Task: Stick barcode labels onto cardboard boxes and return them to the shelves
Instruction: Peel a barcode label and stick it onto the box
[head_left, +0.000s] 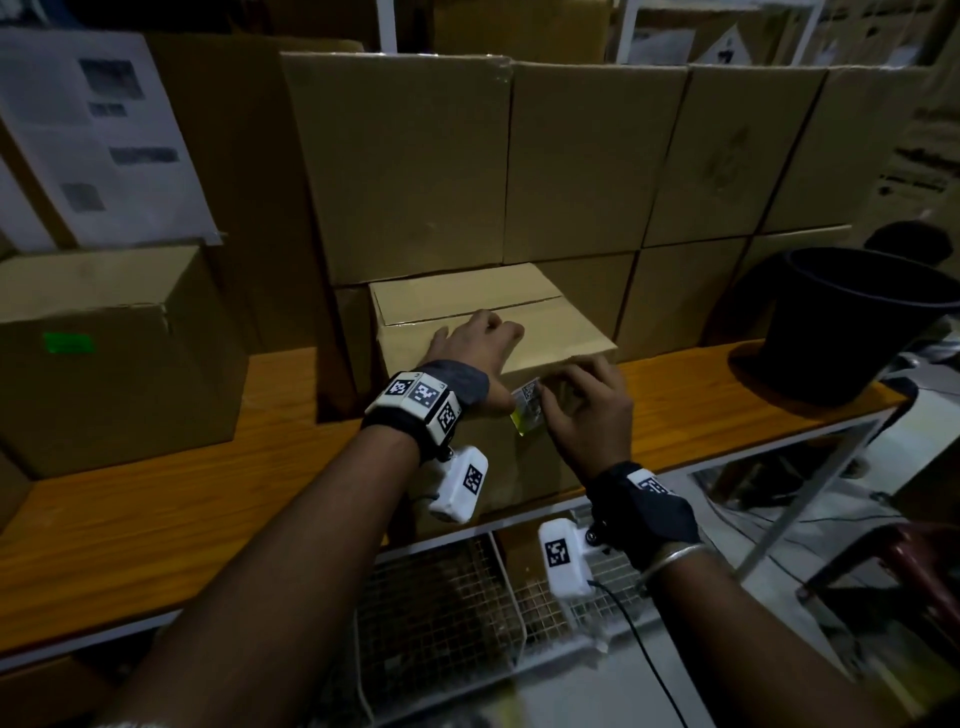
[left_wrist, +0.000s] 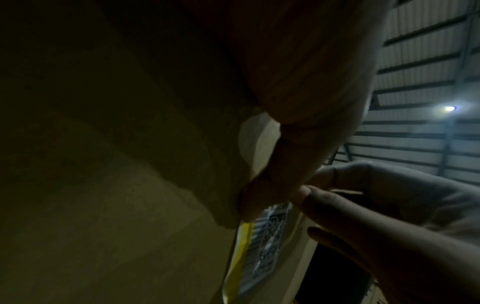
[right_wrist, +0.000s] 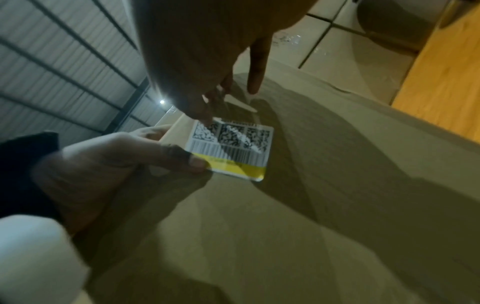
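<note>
Small cardboard box (head_left: 493, 332) standing at front edge of wooden shelf (head_left: 171, 499), top flaps closed, stacked larger cartons (head_left: 519, 161) directly behind. Left hand (head_left: 475, 348) laid over near top edge of box, fingers on top face, thumb down on front face pressing left edge of barcode label (head_left: 529, 411). Grip not closed round anything; fingers bent over the edge and bearing on cardboard. Right hand (head_left: 589, 410) at front face of box, just right of label, fingertips touching its upper part; right wrist view shows one fingertip (right_wrist: 205, 120) on printed codes, other fingers extended. Neither hand pinching label.

Label (right_wrist: 231, 148) lying against front face near top edge: white with square codes, barcode strip below, yellow band along bottom. Lower right corner appears slightly lifted; full adhesion cannot be confirmed. Left wrist view dark; label (left_wrist: 265, 246) seen edge-on beside thumb (left_wrist: 262, 197).

Second carton with green sticker (head_left: 67, 343) at left on same shelf. Black bucket (head_left: 857, 322) upside down at right end. Printed sheets (head_left: 98, 130) posted upper left. Wire mesh basket (head_left: 447, 597) under shelf.
</note>
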